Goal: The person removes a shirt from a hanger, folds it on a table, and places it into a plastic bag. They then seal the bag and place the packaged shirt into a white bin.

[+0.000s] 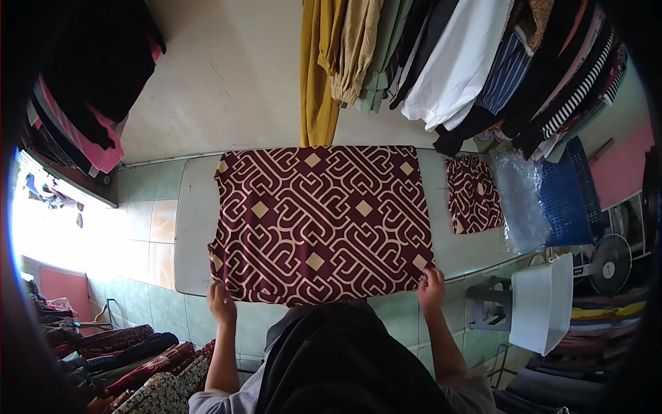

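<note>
A maroon garment (324, 221) with a cream geometric pattern lies spread flat across the white table (195, 228). At its near left corner, my left hand (221, 302) is closed on the edge of the cloth. My right hand (431, 288) pinches the near right corner, fingers bent at the hem. Between the hands the near edge hangs slightly over the table's front. A folded piece (474, 194) in the same pattern rests on the table to the right, apart from both hands.
Clear plastic bags (524, 200) lie at the table's right end beside a blue basket (571, 196). Clothes (455, 62) hang above the far wall. Nearer on the right stand a white bin (543, 303), a grey stool (488, 303) and a fan (611, 263). Folded fabrics (148, 366) are at lower left.
</note>
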### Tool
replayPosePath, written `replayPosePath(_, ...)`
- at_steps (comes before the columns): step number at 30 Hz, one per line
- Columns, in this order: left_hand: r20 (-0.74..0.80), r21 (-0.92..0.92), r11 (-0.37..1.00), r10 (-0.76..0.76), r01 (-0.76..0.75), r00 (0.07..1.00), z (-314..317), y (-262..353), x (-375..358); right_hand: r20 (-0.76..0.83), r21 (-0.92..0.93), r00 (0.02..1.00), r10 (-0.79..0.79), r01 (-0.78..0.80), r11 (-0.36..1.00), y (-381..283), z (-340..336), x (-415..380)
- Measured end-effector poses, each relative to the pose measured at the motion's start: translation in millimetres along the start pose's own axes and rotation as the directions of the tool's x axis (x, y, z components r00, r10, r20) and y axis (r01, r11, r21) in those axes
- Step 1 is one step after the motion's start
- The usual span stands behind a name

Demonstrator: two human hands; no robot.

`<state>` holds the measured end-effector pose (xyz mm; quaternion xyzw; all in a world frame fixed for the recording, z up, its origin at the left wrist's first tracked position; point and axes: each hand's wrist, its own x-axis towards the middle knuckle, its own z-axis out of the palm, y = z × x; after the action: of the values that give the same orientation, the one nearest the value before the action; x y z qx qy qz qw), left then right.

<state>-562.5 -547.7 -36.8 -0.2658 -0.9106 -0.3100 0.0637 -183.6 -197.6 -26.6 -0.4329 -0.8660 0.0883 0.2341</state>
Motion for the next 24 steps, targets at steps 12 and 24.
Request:
replayPosePath(12, 0.357, 0.392, 0.916, -0.070, -0.082, 0.931, 30.2, 11.7, 43.8, 0.351, -0.145, 0.935, -0.056, 0.113, 0.983, -39.5, 54.0, 31.1)
replayPosePath(24, 0.134, 0.104, 0.993, 0.048, -0.062, 0.990, 118.7, 77.8, 182.0, 0.190, 0.006, 0.969, -0.159, 0.161, 0.987, -107.4, 126.0, 170.3)
